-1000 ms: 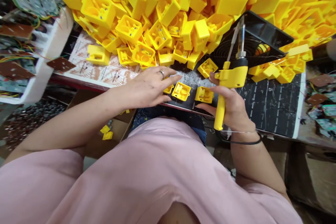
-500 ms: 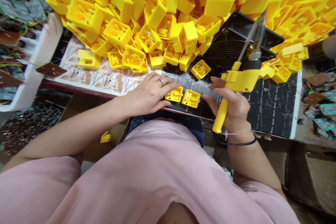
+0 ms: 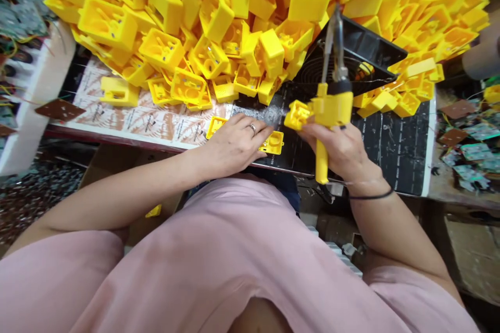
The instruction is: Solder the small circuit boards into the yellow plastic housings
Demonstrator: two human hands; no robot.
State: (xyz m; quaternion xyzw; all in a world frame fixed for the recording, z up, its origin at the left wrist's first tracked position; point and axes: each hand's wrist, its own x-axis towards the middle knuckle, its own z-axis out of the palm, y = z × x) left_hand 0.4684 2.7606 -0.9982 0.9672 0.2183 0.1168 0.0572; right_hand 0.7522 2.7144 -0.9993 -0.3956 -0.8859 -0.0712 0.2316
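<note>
My right hand [image 3: 340, 152] is closed round a yellow soldering gun [image 3: 330, 109], its metal tip pointing up and away, and its fingers also pinch a small yellow plastic housing [image 3: 297, 114] at the gun's left side. My left hand [image 3: 234, 143] lies flat, fingers stretched, on the black mat [image 3: 390, 140]. It covers part of a yellow housing [image 3: 273, 142]; a second yellow housing [image 3: 214, 126] shows by its knuckles. A ring sits on one finger.
A big heap of yellow plastic housings [image 3: 234, 21] fills the back of the bench. A black fan [image 3: 351, 60] leans in the heap. Circuit boards lie far left [image 3: 19, 15] and far right [image 3: 469, 151]. A cardboard box [image 3: 156, 208] stands under the bench.
My right hand has picked one yellow housing up off the mat and holds it beside the soldering gun. My left hand slid slightly over the remaining housing. The view shifted right.
</note>
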